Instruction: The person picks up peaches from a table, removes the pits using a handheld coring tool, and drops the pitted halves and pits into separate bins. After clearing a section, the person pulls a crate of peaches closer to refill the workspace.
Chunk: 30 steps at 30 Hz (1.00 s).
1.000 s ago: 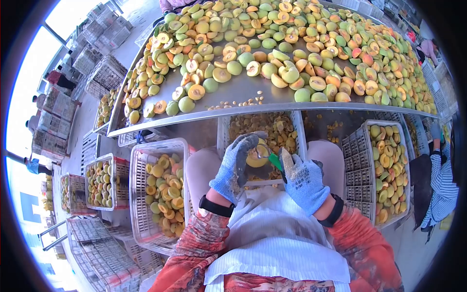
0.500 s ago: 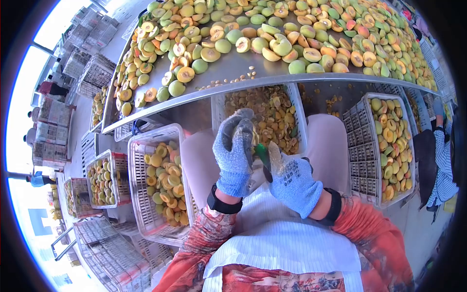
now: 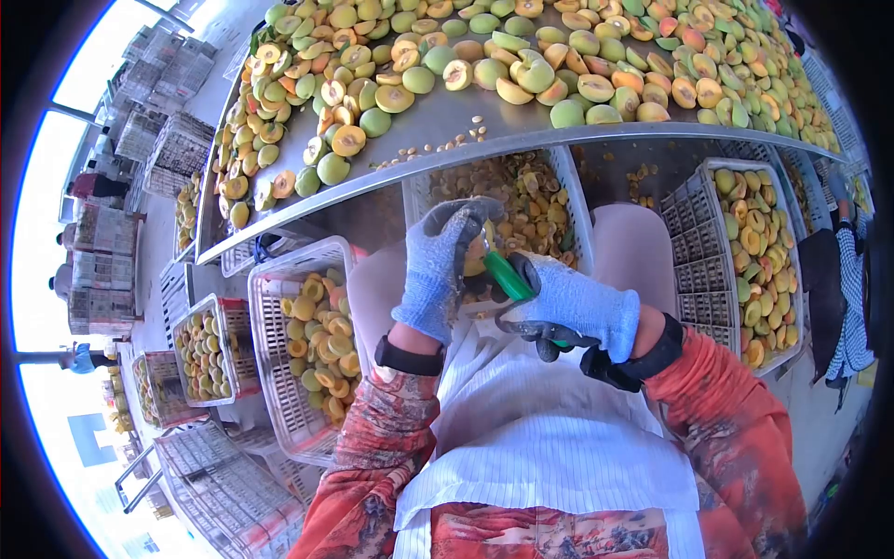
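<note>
Mid-frame, the left hand (image 3: 436, 265) grasps a fruit (image 3: 475, 257), partly hidden; the right hand (image 3: 573, 303) is closed around a green tool (image 3: 508, 277) pointed at it. Coring seems in hand; the next move calls for holding the fruit steady against the tool.

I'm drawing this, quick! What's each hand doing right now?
Left hand: closed around a piece of fruit, mostly hidden.
Right hand: closed around a green-handled tool.
</note>
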Tool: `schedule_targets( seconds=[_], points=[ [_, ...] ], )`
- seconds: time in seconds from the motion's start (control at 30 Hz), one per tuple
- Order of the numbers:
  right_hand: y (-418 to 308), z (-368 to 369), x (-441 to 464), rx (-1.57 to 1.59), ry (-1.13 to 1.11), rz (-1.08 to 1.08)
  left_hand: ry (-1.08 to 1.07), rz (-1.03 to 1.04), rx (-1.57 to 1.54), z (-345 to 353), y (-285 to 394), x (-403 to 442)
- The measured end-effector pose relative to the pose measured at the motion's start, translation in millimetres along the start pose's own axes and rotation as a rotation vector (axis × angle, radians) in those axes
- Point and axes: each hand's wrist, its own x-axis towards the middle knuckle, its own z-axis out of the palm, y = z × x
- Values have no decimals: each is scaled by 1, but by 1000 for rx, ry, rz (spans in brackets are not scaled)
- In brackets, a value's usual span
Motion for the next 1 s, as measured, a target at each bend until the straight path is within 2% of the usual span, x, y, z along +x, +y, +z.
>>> schedule_targets(
  seconds=[0.07,0.1,0.13,0.17,0.2,0.23,0.27,0.3,0.33,0.4,0.43,0.47,0.53,0.57,0.6,0.63,0.67,0.7,0.77,0.87,0.93,0.97,1.0],
  points=[
    [8,-6,11,-622,192,-23,126,101,-12,1,-18,-1],
    [24,0,14,-1033,474,-275,122,105,-12,7,-20,-1],
    [35,3,15,-1034,474,-277,225,150,10,12,-22,-1],
    [38,8,16,-1011,515,-263,331,197,33,14,-22,-2],
    [42,11,18,-987,553,-249,334,199,33,14,-21,-3],
    [51,11,23,-865,484,-353,344,242,125,15,-20,-6],
    [40,11,18,-862,485,-347,351,281,218,17,-21,-9],
    [18,9,9,-613,320,-135,284,378,307,5,-37,-5],
    [6,8,5,-361,151,70,283,374,307,4,-39,-3],
    [12,7,5,-348,138,27,240,354,398,5,-35,-3],
    [12,4,7,-342,130,-24,265,217,150,13,-32,-5],
    [11,4,7,-336,127,-20,266,210,152,8,-34,-3],
    [6,1,5,-450,126,85,197,-180,32,-3,-37,4],
    [8,-1,7,-450,126,85,219,-71,71,3,-32,0],
    [13,-2,8,-383,106,17,222,-76,71,4,-34,-2],
    [16,-2,10,-318,83,-53,207,56,150,4,-36,-2],
    [13,-3,9,-316,78,-51,191,186,231,5,-34,-2],
    [6,-3,7,-228,55,3,193,183,233,5,-30,-2],
    [5,-8,7,-139,34,55,78,-171,-135,7,-16,-1],
    [10,-19,10,-137,-37,114,17,-271,-206,6,-12,3],
    [13,-14,7,89,2,69,53,-250,-217,6,-22,9],
    [9,-9,6,276,-3,25,129,-272,-485,3,-29,13],
    [10,-7,7,262,-14,25,204,-288,-757,1,-34,16]
  ],
)
